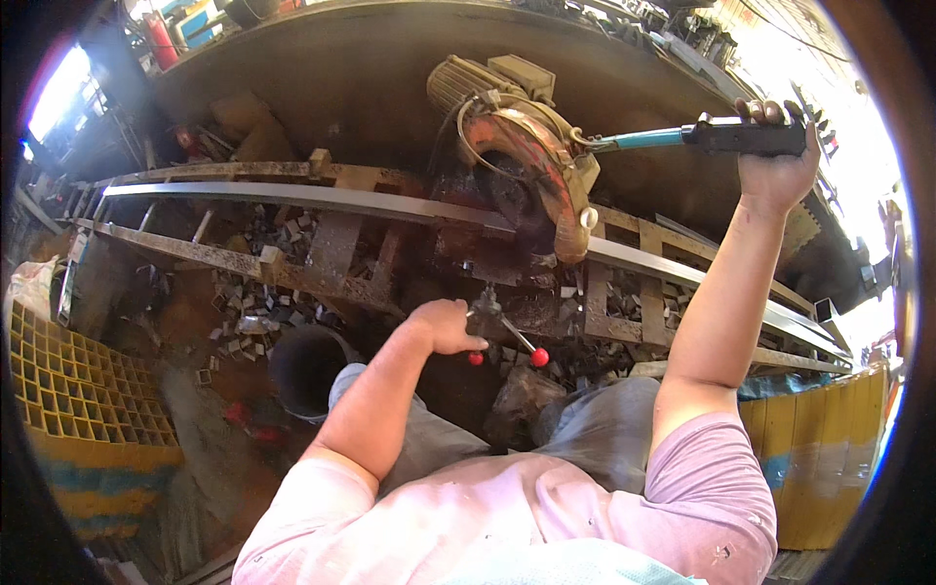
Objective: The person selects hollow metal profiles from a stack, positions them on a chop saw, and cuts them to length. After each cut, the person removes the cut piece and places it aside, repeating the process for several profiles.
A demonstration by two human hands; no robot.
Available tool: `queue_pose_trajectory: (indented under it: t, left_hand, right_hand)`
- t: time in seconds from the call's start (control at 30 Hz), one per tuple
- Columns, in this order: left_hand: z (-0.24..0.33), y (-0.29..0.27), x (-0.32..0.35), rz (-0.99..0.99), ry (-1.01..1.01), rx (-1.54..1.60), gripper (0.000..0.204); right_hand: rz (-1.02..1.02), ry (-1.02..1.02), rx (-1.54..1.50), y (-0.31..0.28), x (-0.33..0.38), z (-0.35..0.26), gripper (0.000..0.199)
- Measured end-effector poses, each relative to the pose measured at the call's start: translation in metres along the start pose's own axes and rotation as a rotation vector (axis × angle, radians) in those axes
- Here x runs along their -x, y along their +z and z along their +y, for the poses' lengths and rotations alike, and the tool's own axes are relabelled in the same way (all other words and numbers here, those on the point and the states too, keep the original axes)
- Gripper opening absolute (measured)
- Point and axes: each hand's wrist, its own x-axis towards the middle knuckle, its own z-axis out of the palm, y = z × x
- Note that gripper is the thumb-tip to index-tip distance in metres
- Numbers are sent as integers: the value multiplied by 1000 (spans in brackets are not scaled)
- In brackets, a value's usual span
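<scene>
My right hand (780, 175) is raised at the far right, its fingers wrapped round the black grip (746, 136) of a cut-off saw. A teal bar (639, 139) joins that grip to the saw's worn orange blade guard (531, 161), with a motor (468, 83) behind it. Below the guard lies a long metal bar (322, 198), running left and right through the saw. My left hand (448, 327) is closed at the vise handle (515, 333), whose spokes end in red ball knobs (539, 358). Its fingertips are partly hidden. The blade itself is mostly covered by the guard.
A rusty roller frame (185, 244) carries the bar at left. Small cut-off pieces (283, 317) lie heaped below it. A dark bucket (307, 366) stands by my left leg. Stacked yellow square tubes (78, 380) are at left, yellow panels (819, 453) at right.
</scene>
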Motion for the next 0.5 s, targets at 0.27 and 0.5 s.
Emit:
queue_pose_trajectory:
  t: [0.27, 0.5]
  left_hand:
    - [3, 0, 0, 14, -6, -4, 92]
    - [21, 5, -2, -13, -84, -89, 89]
  right_hand:
    - [337, -100, 186, 4, 20, -2, 38]
    - [386, -146, 324, 13, -26, 11, 47]
